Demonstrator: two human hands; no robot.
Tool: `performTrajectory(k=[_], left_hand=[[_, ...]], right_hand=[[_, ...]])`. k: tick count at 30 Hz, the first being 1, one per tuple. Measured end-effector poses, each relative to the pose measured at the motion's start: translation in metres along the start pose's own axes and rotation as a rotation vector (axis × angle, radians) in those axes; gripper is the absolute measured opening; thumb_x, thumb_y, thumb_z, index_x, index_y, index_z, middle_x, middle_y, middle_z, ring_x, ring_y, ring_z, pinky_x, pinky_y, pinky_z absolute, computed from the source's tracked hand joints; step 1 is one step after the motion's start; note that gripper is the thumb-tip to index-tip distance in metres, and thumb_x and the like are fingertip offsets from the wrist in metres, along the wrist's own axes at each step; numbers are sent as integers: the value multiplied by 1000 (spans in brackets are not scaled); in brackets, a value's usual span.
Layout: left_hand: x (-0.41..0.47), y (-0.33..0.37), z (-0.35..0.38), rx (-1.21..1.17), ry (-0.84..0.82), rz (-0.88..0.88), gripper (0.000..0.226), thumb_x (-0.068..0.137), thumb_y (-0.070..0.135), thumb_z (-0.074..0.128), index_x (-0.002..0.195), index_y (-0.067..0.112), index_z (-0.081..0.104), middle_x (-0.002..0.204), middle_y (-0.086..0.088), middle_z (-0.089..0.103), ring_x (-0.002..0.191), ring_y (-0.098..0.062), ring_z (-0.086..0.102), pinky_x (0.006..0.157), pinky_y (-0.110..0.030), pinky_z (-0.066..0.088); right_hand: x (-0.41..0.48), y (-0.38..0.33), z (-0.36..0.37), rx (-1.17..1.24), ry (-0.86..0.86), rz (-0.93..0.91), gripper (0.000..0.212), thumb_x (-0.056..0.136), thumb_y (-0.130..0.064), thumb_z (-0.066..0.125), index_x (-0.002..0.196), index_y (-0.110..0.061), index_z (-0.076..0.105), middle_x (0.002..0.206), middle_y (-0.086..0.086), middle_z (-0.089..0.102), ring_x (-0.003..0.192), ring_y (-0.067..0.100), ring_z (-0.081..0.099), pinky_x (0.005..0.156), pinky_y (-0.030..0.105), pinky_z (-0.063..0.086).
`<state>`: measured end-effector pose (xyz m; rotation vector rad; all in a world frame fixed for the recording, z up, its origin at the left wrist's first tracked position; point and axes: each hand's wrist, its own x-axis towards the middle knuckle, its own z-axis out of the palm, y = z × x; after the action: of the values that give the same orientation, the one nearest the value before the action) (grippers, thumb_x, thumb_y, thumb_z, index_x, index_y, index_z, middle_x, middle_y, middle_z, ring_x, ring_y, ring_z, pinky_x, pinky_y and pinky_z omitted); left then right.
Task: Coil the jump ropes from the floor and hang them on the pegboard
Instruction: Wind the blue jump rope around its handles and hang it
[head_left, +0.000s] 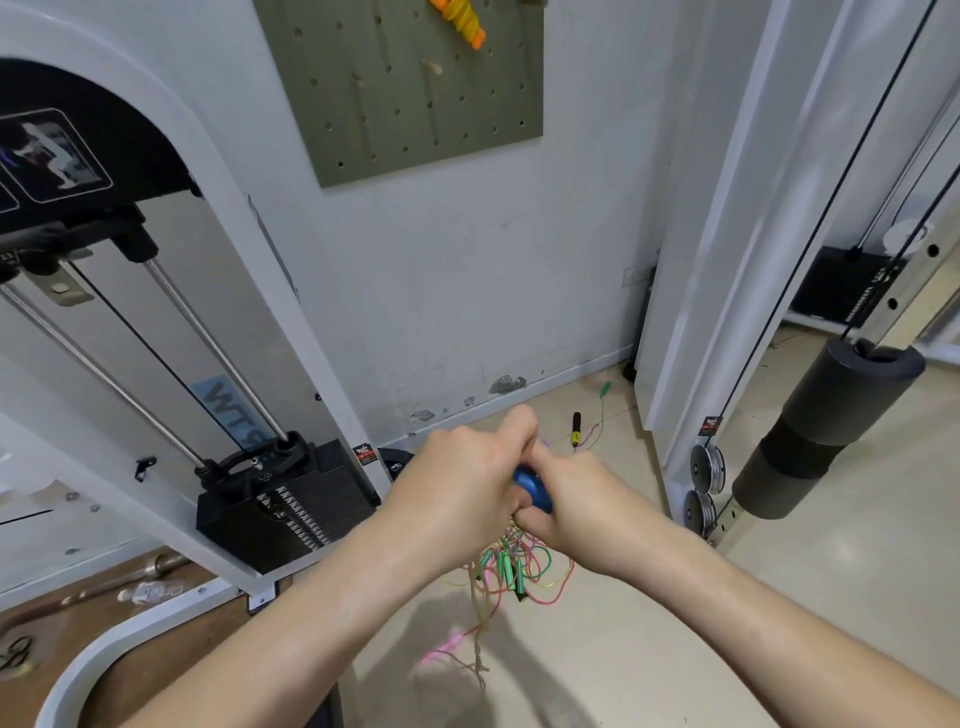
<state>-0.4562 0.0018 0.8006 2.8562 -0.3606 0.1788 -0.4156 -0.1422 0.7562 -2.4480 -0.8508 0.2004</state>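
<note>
My left hand (462, 480) and my right hand (574, 499) meet in front of me, both curled round a blue jump rope handle (532, 486). Below them a tangle of thin ropes (511, 569) in green, pink, yellow and tan lies on the floor, with green handles in it. A pink strand (441, 647) trails nearer to me. Another rope with a black and yellow handle (576, 430) and a green cord lies by the wall. The olive pegboard (415, 104) hangs on the wall above, with an orange and yellow coiled rope (462, 21) on a peg at its top.
A white weight machine with a black weight stack (291, 504) stands at the left. At the right is a white cable frame (727, 234) with pulleys and a black foam roller (826, 431). Metal bars lie on the wooden floor at the lower left.
</note>
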Motion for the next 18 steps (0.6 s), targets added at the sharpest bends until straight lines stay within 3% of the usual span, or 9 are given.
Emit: performTrajectory(k=[3,6,9,12,14,16,18], left_hand=[[8,0,-16,-2,-94,-68,39,73,34,74,79,22,37,72,2,62,67,-20,52,58,-30,38],[18,-16,-37,-403,-432,-120,23,71,21,81,73,15,60,63,1,62,56,-12,51,59,-27,42],[21,-32,-47,-747,-575,-113,17,75,10,79,72,13,62,56,-5,58,50,-15,47,53,-25,40],[21,-45,-34,-1014,-399,-204,15,66,18,79,59,17,65,46,1,47,41,-7,34,44,-20,24],[18,-45,-15,-1224,-223,-285,15,61,24,81,57,17,68,49,0,48,44,-8,34,45,-21,22],[13,-31,7,-1351,-87,-386,17,74,9,70,58,15,68,47,2,47,43,-8,34,45,-20,22],[9,-11,27,-1467,4,-505,33,88,-7,47,67,12,64,41,4,41,35,-2,27,38,-14,17]], right_hand=[[-4,-4,-6,-7,-56,-37,26,81,-31,55,105,-35,45,70,-2,55,68,25,53,59,35,45],[-10,-12,-15,49,-129,-129,13,79,-35,55,87,-34,45,58,-6,47,56,14,46,53,32,40],[-14,-19,-26,120,-134,-170,20,74,-42,54,81,-24,47,58,-4,48,54,15,45,53,37,43],[-16,-22,-37,294,-34,-155,22,68,-36,57,72,-20,43,55,2,47,52,15,41,51,40,37],[-13,-22,-41,457,68,-134,22,66,-33,58,74,-19,43,59,13,52,54,23,41,49,40,35],[-8,-21,-38,598,144,-77,21,65,-30,60,76,-21,44,60,18,53,53,19,39,48,38,33],[-3,-19,-30,693,217,14,21,63,-28,59,77,-22,44,56,12,51,49,16,38,46,31,31]])
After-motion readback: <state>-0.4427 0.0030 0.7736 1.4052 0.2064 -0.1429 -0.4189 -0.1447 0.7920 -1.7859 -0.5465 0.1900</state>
